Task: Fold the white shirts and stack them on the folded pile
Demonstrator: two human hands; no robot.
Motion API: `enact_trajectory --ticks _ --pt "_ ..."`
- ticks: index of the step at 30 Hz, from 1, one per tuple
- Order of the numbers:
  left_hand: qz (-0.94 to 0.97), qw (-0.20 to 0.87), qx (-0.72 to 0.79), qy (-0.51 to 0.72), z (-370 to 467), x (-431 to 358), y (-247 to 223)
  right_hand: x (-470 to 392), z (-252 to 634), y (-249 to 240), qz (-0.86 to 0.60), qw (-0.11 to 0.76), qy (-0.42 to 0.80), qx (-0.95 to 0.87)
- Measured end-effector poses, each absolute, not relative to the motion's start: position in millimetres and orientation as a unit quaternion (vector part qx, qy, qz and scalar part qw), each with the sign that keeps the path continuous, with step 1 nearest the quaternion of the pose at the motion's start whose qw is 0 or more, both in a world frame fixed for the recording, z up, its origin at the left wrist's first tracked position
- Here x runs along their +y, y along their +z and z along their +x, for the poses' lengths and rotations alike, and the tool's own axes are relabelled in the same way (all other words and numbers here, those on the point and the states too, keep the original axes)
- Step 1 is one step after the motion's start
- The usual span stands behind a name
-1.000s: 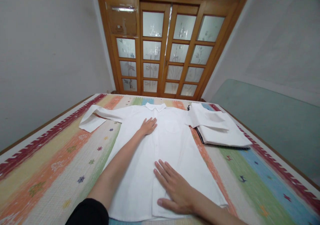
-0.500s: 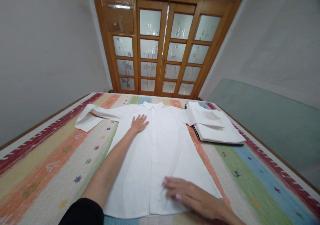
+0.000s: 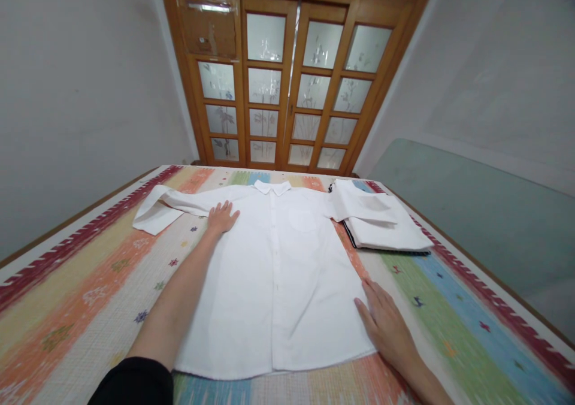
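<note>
**White long-sleeved cloth shirt [image 3: 247,297] laid flat beneath two hands**

At the left, one smooth white sleeve [image 3: 157,210] is bent into an angular loop on a woven-looking, multicoloured striped cover [image 3: 105,297]. Beside it, the left hand [image 3: 223,217], its forearm edged by a black fabric cuff [image 3: 135,381], is laid palm down near the shirt's shoulder, fingers spread. In the middle, the shirt is stretched front up, its pointed collar [image 3: 273,187] towards wooden doors [image 3: 287,93] fitted with frosted, plant-patterned panes; a soft diagonal crease is seen beside the straight placket. The right hand [image 3: 389,327] is placed at the side edge near the hem, fingers close together, thumb apart; whether fabric is pinched cannot be told. Farther right, the other sleeve [image 3: 362,207] appears draped over a dark-edged stack of folded white cloth [image 3: 393,236].
</note>
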State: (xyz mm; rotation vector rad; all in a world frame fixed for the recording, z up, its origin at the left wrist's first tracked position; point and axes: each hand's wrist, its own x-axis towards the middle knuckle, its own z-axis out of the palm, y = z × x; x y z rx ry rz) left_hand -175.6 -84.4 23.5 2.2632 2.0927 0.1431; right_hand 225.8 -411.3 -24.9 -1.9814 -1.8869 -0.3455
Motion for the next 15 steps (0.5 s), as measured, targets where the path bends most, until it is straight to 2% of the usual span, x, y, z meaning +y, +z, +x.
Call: enact_trajectory --ticks 4,8,12,15 --pt "0.722 0.011 0.688 0.074 -175.3 -86.3 22.6 -412.9 223.8 -5.4 -0.758 0.168 -0.118 -0.619" --pt "0.714 0.005 0.694 0.088 -176.4 -86.1 21.2 -414.3 219.1 3.4 -0.771 0.159 -0.023 -0.616" --pt "0.717 0.001 0.690 0.101 -177.4 -84.1 19.0 -416.5 218.3 10.0 -0.791 0.217 0.075 -0.567" --pt "0.719 -0.002 0.686 0.109 -178.3 -82.9 17.1 -418.3 222.4 12.5 -0.794 0.263 0.093 -0.540"
